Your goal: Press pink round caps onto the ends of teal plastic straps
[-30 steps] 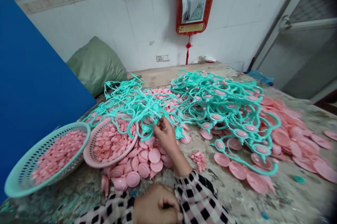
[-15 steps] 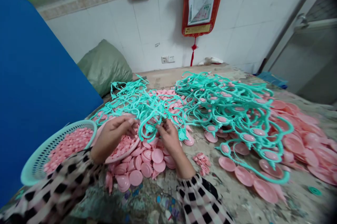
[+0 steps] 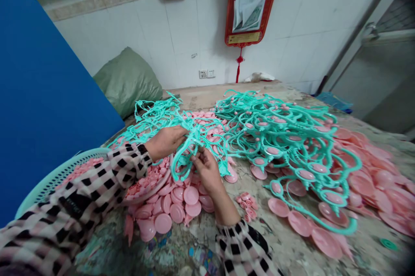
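My left hand (image 3: 166, 142) is closed over a tangle of turquoise plastic runners (image 3: 194, 137) lying on the table. My right hand (image 3: 207, 170) pinches a strand of the same tangle just below it. A larger heap of turquoise runners (image 3: 275, 137) with pink discs still attached spreads to the right. Loose pink plastic discs (image 3: 177, 207) lie below my right hand, next to a small clump of pink pieces (image 3: 247, 207). My left sleeve hides most of a pink round basket (image 3: 155, 185) full of small pink pieces.
A teal perforated basket (image 3: 61, 172) sits at the table's left edge, partly under my left sleeve. A blue board (image 3: 48, 94) rises at the left, and a green sack (image 3: 128, 81) leans against the tiled wall. Pink discs (image 3: 372, 185) are piled on the right.
My left hand has moved from over the pink basket up onto the turquoise tangle, and its sleeve now covers much of both baskets. My right hand stays in almost the same place.
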`<action>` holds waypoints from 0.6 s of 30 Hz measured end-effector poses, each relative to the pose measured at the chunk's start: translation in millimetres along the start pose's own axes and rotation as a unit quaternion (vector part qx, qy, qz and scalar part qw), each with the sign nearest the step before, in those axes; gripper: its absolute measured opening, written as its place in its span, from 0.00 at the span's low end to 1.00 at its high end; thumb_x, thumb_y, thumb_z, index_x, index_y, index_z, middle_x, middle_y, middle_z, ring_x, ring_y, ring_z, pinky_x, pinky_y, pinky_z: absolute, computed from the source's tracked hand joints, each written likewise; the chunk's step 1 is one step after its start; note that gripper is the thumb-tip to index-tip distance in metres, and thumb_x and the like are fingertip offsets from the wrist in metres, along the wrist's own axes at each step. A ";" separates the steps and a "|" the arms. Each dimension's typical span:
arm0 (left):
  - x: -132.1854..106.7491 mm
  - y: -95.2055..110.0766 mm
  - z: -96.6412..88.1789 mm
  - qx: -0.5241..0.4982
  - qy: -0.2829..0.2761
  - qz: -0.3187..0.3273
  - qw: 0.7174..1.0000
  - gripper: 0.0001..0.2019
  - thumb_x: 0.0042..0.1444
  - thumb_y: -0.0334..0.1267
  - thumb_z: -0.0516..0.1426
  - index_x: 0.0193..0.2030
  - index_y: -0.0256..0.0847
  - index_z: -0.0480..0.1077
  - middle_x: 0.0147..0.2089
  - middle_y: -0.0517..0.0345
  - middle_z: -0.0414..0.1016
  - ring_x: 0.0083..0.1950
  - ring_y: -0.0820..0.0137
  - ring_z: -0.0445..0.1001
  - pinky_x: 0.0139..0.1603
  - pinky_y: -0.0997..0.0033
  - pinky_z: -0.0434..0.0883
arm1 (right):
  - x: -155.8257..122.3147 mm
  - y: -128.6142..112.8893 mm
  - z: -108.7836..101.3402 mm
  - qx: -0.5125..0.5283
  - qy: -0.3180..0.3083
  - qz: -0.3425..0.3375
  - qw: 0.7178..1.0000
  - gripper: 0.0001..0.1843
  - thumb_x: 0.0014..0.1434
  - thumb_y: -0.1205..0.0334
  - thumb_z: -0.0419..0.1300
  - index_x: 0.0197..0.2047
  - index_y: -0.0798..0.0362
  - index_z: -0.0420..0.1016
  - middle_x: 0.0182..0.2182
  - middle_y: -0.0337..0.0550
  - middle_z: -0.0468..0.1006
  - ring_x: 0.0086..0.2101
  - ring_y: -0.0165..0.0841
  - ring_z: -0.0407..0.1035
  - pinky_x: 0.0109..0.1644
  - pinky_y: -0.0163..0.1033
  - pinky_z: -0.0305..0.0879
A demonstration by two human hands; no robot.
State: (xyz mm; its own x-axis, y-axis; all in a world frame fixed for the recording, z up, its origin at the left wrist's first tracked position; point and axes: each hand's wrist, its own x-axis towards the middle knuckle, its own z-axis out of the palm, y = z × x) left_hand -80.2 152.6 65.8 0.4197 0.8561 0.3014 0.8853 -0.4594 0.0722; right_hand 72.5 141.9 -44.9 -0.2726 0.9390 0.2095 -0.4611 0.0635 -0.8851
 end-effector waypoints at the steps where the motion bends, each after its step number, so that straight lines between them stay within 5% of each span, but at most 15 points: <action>1: -0.2 -1.5 0.2 0.008 0.002 -0.003 1.000 0.12 0.59 0.35 0.50 0.43 0.38 0.73 0.39 0.51 0.77 0.43 0.64 0.75 0.45 0.66 0.70 | 0.0 -0.4 0.1 0.006 0.008 0.000 1.000 0.10 0.50 0.60 0.61 0.36 0.49 0.65 0.24 0.32 0.64 0.23 0.28 0.61 0.25 0.34 0.60; 6: -7.4 -12.5 -1.0 0.038 0.047 -0.045 0.997 0.12 0.61 0.37 0.48 0.45 0.37 0.70 0.42 0.50 0.77 0.43 0.65 0.75 0.44 0.67 0.69 | -0.2 -7.1 -0.5 0.047 0.017 -0.006 0.999 0.13 0.50 0.60 0.63 0.40 0.49 0.68 0.23 0.33 0.66 0.22 0.28 0.62 0.25 0.33 0.61; 13: -20.7 -21.5 -7.1 0.058 0.132 -0.098 0.985 0.12 0.62 0.39 0.48 0.43 0.36 0.70 0.28 0.58 0.75 0.28 0.69 0.73 0.30 0.73 0.66 | 1.3 -9.4 -5.5 0.110 -0.031 0.038 0.993 0.18 0.48 0.56 0.66 0.42 0.50 0.71 0.25 0.34 0.72 0.18 0.25 0.61 0.20 0.33 0.61; 18: -33.6 -21.3 -15.2 0.072 0.178 -0.076 0.979 0.13 0.62 0.40 0.48 0.43 0.37 0.70 0.37 0.53 0.78 0.38 0.67 0.75 0.40 0.70 0.70 | 1.4 -14.2 -7.8 0.173 -0.028 0.046 0.983 0.18 0.47 0.58 0.67 0.43 0.50 0.72 0.27 0.34 0.74 0.18 0.23 0.61 0.21 0.32 0.64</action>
State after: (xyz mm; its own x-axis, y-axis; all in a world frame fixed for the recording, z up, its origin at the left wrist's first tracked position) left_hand -116.2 130.0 68.6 0.2074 0.7639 0.6111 0.9617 -0.2737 0.0156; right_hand 85.3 145.0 -35.3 -0.3685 0.9145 0.1674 -0.6895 -0.1480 -0.7090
